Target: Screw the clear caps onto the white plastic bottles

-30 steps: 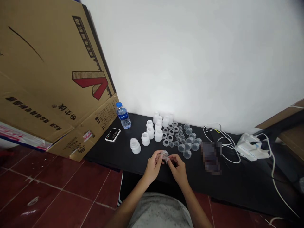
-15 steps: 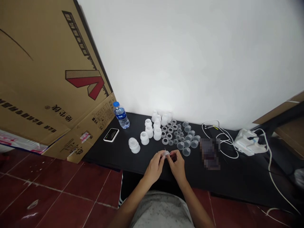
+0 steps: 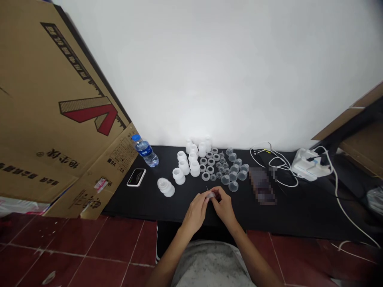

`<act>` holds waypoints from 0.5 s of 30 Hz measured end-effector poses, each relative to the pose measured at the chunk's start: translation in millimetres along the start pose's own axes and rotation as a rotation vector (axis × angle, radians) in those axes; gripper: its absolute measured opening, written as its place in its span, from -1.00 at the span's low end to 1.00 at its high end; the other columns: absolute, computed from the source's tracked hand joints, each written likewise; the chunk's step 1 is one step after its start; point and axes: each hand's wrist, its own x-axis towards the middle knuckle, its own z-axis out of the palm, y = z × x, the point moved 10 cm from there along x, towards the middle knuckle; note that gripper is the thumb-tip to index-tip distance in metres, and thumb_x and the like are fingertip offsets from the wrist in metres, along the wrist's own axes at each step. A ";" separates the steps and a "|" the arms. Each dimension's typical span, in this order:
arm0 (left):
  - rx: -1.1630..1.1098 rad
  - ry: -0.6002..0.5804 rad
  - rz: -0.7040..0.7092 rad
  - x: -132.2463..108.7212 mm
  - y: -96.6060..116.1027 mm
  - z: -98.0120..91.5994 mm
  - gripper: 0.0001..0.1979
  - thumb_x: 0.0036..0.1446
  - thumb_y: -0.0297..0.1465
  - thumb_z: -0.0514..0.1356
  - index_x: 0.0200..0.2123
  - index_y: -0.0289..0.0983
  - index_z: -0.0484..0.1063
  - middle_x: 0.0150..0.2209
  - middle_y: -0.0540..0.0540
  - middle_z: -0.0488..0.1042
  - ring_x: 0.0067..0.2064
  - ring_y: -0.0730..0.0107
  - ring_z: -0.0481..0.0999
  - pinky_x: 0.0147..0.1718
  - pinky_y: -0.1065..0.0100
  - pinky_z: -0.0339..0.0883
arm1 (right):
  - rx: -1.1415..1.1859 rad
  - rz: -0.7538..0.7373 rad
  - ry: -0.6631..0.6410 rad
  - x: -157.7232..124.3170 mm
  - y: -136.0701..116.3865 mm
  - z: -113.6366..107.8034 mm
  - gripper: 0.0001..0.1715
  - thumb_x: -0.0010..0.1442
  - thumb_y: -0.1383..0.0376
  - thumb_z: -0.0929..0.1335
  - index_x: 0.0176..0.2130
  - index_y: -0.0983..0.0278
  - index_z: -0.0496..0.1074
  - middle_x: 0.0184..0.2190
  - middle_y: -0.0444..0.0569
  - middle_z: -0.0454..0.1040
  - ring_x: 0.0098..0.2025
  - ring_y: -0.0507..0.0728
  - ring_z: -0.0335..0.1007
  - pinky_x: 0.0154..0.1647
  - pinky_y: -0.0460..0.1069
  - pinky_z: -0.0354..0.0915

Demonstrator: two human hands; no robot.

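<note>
My left hand [image 3: 196, 212] and my right hand [image 3: 224, 205] are together above the front of the black table [image 3: 143, 203], pinching a small clear plastic piece [image 3: 211, 195] between their fingers. The fingers hide most of it, and a thin pin-like tip [image 3: 206, 188] seems to stick up beside it. Just beyond my fingers lie clear plastic cups [image 3: 233, 176] and clear rings [image 3: 210, 170]. Frosted white bottle-shaped pieces [image 3: 184, 167] stand to the left of the rings, and a stacked white pair [image 3: 165, 187] sits nearer my left hand.
A water bottle [image 3: 145, 151] lies tilted by a phone [image 3: 136, 177] at the left. A large cardboard sheet [image 3: 60, 119] leans there. White cables [image 3: 273, 161] run to a white power unit [image 3: 309, 164]. A pixelated object [image 3: 262, 185] sits right of the cups.
The whole scene has slid left and down in view as my head turned. My hands have drawn closer, now covering more of the small clear piece. The objects on the table have not moved.
</note>
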 end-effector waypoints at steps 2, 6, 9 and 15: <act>0.034 0.003 0.027 -0.4 3.8 0.0 -0.62 0.59 -0.31 -0.03 0.31 -0.11 0.43 0.17 -0.17 0.60 0.18 0.13 0.59 0.23 0.00 0.49 | -0.022 0.002 0.028 -0.9 1.0 -1.0 -0.94 0.30 0.28 0.38 -0.22 0.18 0.49 -0.33 -0.08 0.60 -0.33 0.16 0.53 -0.26 0.00 0.43; 0.101 0.007 0.071 -1.2 9.4 1.4 -0.62 0.57 -0.33 0.02 0.34 -0.12 0.41 0.16 -0.19 0.61 0.18 0.09 0.61 0.22 -0.03 0.52 | -0.073 0.011 0.087 -3.5 3.9 -4.2 -0.93 0.29 0.28 0.37 -0.29 0.18 0.44 -0.39 -0.10 0.57 -0.37 0.15 0.50 -0.30 0.00 0.40; 0.119 0.013 0.105 -1.9 12.5 1.6 -0.60 0.56 -0.37 0.04 0.36 -0.15 0.39 0.15 -0.24 0.61 0.14 0.08 0.63 0.17 -0.02 0.56 | -0.104 0.033 0.111 -5.1 6.6 -5.4 -0.93 0.30 0.28 0.37 -0.29 0.18 0.42 -0.39 -0.09 0.57 -0.36 0.15 0.51 -0.29 0.00 0.39; 0.097 0.019 0.156 -2.2 19.1 0.2 -0.58 0.55 -0.43 0.02 0.36 -0.13 0.40 0.12 -0.23 0.62 0.11 0.11 0.64 0.14 0.02 0.57 | -0.171 0.004 0.113 -6.1 1.8 -5.1 -0.85 0.33 0.27 0.35 -0.33 0.17 0.36 -0.44 -0.13 0.49 -0.41 0.12 0.45 -0.35 -0.02 0.32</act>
